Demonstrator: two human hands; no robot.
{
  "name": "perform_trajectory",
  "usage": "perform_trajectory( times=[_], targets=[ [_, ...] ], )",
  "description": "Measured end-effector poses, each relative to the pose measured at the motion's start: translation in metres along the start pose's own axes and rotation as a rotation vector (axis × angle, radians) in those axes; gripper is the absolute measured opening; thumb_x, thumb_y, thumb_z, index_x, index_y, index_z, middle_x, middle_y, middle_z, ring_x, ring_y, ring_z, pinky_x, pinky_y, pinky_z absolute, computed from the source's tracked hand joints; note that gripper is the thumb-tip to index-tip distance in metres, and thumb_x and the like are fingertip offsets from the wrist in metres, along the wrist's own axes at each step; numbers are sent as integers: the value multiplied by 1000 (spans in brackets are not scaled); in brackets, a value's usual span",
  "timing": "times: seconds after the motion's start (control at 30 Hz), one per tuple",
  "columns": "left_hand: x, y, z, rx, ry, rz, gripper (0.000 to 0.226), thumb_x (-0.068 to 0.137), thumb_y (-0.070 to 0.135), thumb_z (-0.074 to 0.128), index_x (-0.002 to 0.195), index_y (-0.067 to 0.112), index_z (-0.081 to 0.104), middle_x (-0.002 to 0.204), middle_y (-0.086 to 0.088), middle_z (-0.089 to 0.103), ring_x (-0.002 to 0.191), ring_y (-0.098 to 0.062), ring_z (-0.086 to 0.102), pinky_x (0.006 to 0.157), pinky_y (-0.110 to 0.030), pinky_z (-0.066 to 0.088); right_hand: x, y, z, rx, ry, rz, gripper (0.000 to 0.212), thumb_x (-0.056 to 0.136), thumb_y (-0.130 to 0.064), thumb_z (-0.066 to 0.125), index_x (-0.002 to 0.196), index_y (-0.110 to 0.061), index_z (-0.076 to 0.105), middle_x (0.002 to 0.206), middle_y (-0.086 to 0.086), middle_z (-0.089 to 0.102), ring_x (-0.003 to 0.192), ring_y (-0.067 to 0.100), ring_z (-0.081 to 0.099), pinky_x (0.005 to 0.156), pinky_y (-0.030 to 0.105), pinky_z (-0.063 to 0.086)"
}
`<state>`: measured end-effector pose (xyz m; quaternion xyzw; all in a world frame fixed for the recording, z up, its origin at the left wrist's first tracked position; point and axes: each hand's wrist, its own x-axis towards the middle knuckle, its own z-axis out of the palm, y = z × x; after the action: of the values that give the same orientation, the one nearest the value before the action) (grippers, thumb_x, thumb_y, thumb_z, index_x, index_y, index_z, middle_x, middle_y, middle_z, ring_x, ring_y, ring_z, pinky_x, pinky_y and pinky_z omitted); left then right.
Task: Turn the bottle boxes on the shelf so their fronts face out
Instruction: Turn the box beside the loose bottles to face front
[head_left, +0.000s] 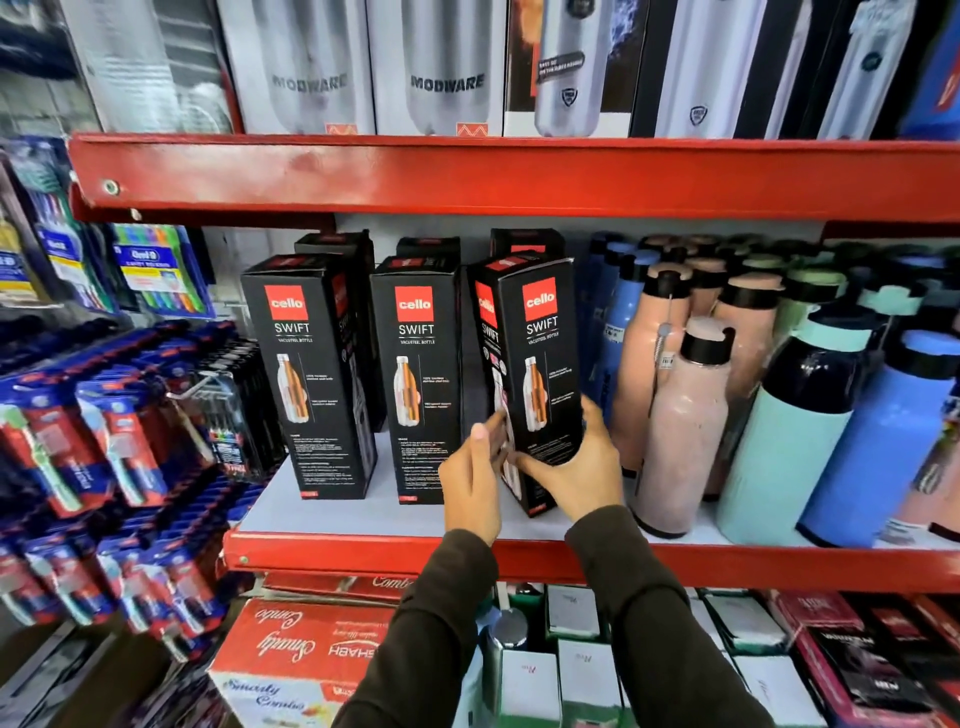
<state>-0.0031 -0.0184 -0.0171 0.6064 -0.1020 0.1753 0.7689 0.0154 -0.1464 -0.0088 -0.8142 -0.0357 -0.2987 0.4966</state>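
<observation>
Three black boxes (415, 379) upright, rightmost seemingly angled

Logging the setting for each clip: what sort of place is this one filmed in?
Most likely a retail shop aisle. Red metal shelving carries rows of identical boxed Cello Swift bottles, loose coloured bottles stand beside them, and carded toothbrush packs hang at the left.

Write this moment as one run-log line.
step: turning third box | left hand: on its left edge | right hand: holding its front | box: tilted, angled | other two: front out
</observation>
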Motion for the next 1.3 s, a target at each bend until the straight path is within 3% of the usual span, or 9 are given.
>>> perform_trajectory(
  times=[0.2, 0.33, 0.47, 0.6, 0.7, 0.9, 1.0, 1.13, 1.3],
  targets=[
    [-4, -3, 8, 150, 55, 132, 45, 102, 40, 33, 138, 22, 54, 143, 9, 55, 135, 0, 46, 111, -17, 35, 7, 0, -5, 98, 5, 29, 94, 53, -33, 91, 132, -33, 41, 118, -14, 62, 110, 3, 59, 97, 24, 47],
    [4, -6, 16, 224, 83, 91, 48, 105, 35, 29, 152, 24, 30, 155, 16, 30, 143, 6, 26, 109, -3, 20, 11, 2, -10, 163, -49, 61, 94, 58, -27, 88, 137, -31, 38, 112, -31, 54, 103, -21, 51, 92, 15, 42],
    [18, -12, 15, 258, 73, 1, 45, 105, 23, 34, 151, 20, 32, 147, 5, 42, 134, -5, 37, 106, -13, 27, 13, 2, -13, 240, -166, 88, 100, 66, -21, 84, 148, -26, 27, 144, -8, 49, 133, 7, 45, 113, 37, 40],
    [20, -16, 11, 262, 83, 17, 39, 103, 15, 39, 141, 25, 43, 135, 1, 57, 124, -12, 52, 98, -10, 37, 10, 1, -9, 248, -238, 22, 90, 82, -5, 68, 150, -40, 20, 155, -8, 35, 143, 7, 32, 119, 41, 31],
    [17, -18, 12, 266, 94, 70, 37, 102, 11, 41, 134, 29, 47, 126, 9, 60, 120, -10, 56, 90, 0, 38, 7, 0, -7, 233, -235, 12, 83, 89, 1, 56, 135, -61, 24, 145, -22, 40, 137, -1, 37, 115, 30, 33],
    [18, -26, 12, 312, 120, 95, 39, 100, 8, 43, 136, 24, 47, 128, 3, 62, 121, -14, 58, 91, 0, 40, 7, 3, -3, 165, -243, -15, 72, 92, 5, 49, 140, -43, 23, 142, -19, 37, 136, -2, 31, 102, -3, 22],
    [19, -26, 12, 330, 115, 91, 42, 99, 5, 44, 136, 25, 47, 130, 3, 61, 122, -13, 57, 91, -1, 39, 7, 5, -2, 139, -227, -23, 73, 92, 5, 48, 144, -40, 22, 143, -18, 35, 135, -2, 30, 98, -7, 19],
    [18, -27, 14, 342, 113, 90, 44, 98, 3, 44, 137, 24, 45, 129, 5, 60, 120, -11, 57, 90, 3, 37, 8, 8, 1, 109, -236, 4, 86, 90, 4, 50, 135, -61, 15, 136, -24, 37, 128, -8, 33, 95, -3, 25],
    [17, -25, 14, 323, 84, 68, 45, 99, 6, 45, 136, 29, 45, 126, 13, 58, 115, -1, 56, 89, 3, 39, 5, 13, 5, 98, -159, 7, 91, 90, 3, 53, 127, -72, 16, 129, -19, 42, 123, 0, 41, 104, 23, 37]
  ],
)
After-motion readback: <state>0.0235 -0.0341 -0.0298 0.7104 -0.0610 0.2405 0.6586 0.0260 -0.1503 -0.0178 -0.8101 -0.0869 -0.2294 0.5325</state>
